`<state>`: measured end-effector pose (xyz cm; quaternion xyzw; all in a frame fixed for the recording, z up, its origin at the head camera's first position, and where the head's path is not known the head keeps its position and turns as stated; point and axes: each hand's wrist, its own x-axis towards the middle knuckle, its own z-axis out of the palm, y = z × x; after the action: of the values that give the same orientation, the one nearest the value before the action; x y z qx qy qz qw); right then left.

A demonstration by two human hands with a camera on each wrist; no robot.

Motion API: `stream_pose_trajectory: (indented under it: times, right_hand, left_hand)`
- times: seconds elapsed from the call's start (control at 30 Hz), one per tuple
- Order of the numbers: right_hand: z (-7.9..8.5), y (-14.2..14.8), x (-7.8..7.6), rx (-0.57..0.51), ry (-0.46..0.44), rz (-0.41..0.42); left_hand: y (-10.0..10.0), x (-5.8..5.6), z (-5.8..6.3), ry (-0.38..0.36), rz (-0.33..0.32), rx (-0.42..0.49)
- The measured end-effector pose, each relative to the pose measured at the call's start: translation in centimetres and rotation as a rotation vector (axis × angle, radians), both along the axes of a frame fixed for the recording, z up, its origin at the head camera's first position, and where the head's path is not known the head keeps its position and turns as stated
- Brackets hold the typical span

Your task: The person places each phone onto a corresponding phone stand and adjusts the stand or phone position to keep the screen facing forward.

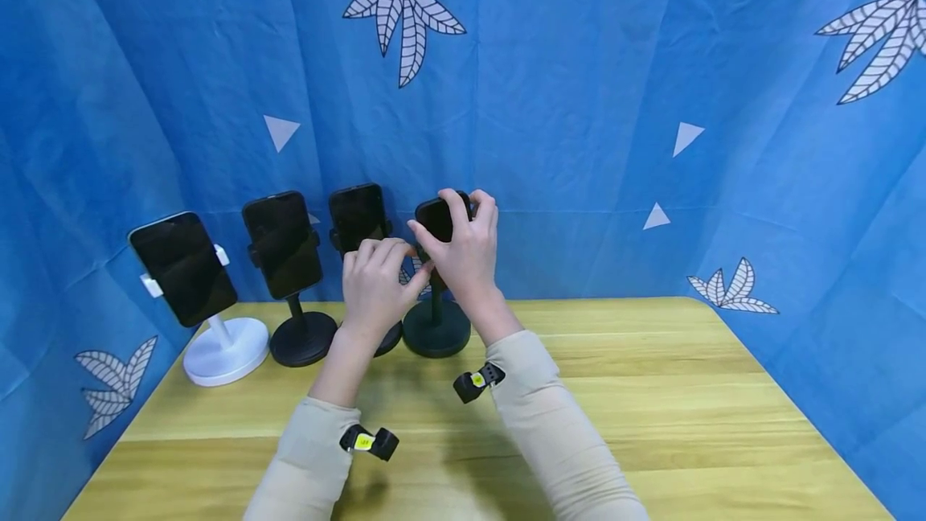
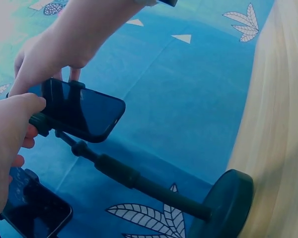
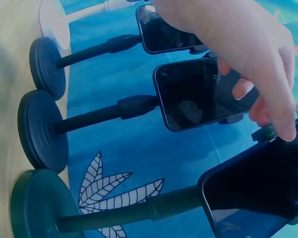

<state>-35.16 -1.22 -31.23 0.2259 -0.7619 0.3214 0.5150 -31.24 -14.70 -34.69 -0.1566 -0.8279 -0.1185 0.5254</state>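
A dark green phone stand (image 1: 437,333) holds a black smartphone (image 1: 432,217) tilted in its clamp. My right hand (image 1: 467,257) grips this phone around its upper part, thumb on the left and fingers over the top and right side. My left hand (image 1: 376,284) pinches the clamp's left side; in the right wrist view its thumb (image 3: 287,130) lies at the clamp arm (image 3: 264,133) on the phone's edge. The clamp's back is hidden. Below, the round base (image 2: 231,203) stands on the table.
Left of the green stand, two black stands (image 1: 304,338) with phones and a white stand (image 1: 226,350) with a phone line the back of the wooden table (image 1: 615,392). My left hand partly covers the nearest black stand. A blue patterned curtain (image 1: 564,103) hangs behind.
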Motion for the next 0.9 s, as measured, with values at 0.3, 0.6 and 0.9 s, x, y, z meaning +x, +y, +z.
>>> stream_pose_trajectory:
  times: [0.3, 0.6, 0.9]
  right_hand:
    - [0.2, 0.1, -0.1, -0.002, -0.032, -0.009]
    - [0.5, 0.1, 0.0, -0.079, -0.121, 0.001]
    - [0.5, 0.0, 0.2, -0.082, -0.128, -0.019]
  left_hand:
    - [-0.1, -0.4, 0.0, -0.078, -0.046, 0.082]
    - [-0.2, -0.8, 0.4, -0.148, -0.099, 0.124]
    - [-0.1, -1.1, 0.3, -0.149, -0.102, 0.093]
